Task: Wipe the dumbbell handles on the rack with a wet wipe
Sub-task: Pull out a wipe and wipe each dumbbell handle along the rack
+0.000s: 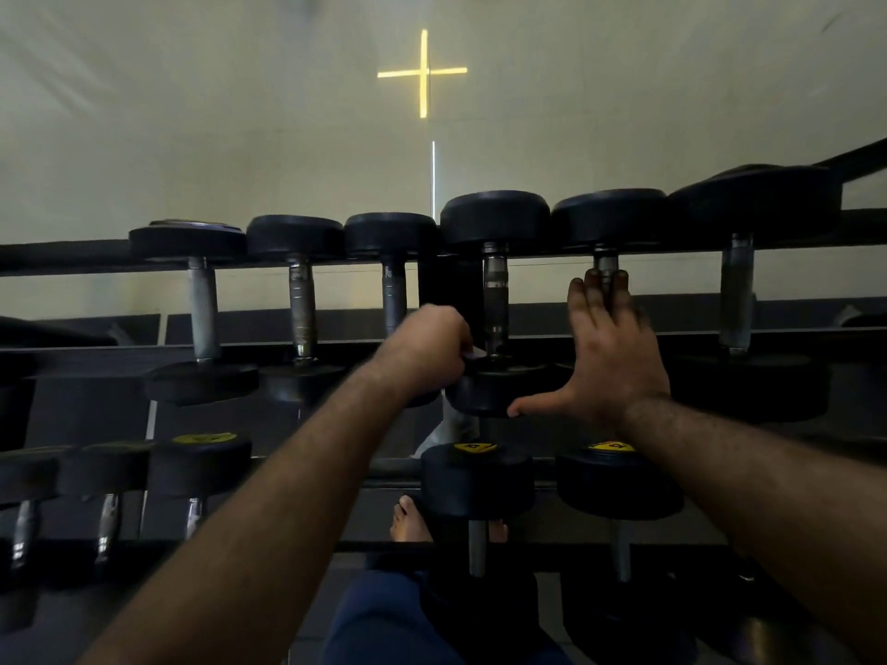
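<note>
Several black dumbbells lie across the upper tier of a dark rack [96, 350], their metal handles pointing away from me. My left hand [429, 348] is closed around a white wet wipe [475, 351] at the near end of the fourth dumbbell's handle [495, 300]. My right hand [609, 348] lies flat with fingers spread over the handle of the neighbouring dumbbell [605, 264], thumb stretched left against the fourth dumbbell's near head [485, 391]. Most of the wipe is hidden inside my fist.
A lower tier holds more dumbbells, some with yellow labels [475, 447]. My bare foot [410, 518] and blue trouser leg [384, 616] show under the rack. A pale wall with a glowing yellow cross [423, 73] stands behind.
</note>
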A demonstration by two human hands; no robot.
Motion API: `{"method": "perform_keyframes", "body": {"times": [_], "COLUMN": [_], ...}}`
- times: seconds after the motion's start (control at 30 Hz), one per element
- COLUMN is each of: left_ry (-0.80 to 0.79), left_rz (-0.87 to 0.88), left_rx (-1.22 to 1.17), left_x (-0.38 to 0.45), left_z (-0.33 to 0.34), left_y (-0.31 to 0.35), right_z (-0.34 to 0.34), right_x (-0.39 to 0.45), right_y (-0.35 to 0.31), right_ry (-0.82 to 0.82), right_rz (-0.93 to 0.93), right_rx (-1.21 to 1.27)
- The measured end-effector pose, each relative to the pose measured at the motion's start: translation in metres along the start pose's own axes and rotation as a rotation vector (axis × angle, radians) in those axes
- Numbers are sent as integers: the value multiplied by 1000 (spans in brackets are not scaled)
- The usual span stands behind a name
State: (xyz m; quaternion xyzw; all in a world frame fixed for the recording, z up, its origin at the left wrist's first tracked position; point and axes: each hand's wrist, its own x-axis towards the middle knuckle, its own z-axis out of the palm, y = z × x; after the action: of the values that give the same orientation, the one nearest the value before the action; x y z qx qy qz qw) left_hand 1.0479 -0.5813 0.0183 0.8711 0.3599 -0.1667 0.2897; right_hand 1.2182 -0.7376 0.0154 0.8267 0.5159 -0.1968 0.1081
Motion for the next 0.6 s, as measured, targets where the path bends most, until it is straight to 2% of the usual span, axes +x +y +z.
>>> {"method": "perform_keyframes", "body": {"times": [0.07,0.17,0.2,0.23,0.33,0.37,0.4,0.47,0.53,0.6], "left_ry": [-52,-159,-129,-17,572,655,663,503,193,-127], "left_rz": [28,210,240,235,175,199,243,336,359,300], "left_rx": [-51,-377,-411,-380,-55,46,118,175,200,184], "left_x": [-4,-7,-3,3,27,31,33,30,22,19], "left_z": [6,-14,-20,-24,-17,-10,-2,11,14,6], "left_y": [8,24,29,33,31,29,27,31,38,40], "right_z": [0,1,2,2,2,2,2,2,2,1], "right_x": [0,1,0,0,-1,-1,-1,-1,0,0], "right_y": [-1,0,0,0,0,0,0,1,1,1], "right_ry": [-7,-15,-13,-8,4,6,8,4,-2,-7], "right_rz": [1,8,7,7,12,14,14,7,5,8], "right_rx": [-6,8,17,22,20,17,15,15,21,24]}}
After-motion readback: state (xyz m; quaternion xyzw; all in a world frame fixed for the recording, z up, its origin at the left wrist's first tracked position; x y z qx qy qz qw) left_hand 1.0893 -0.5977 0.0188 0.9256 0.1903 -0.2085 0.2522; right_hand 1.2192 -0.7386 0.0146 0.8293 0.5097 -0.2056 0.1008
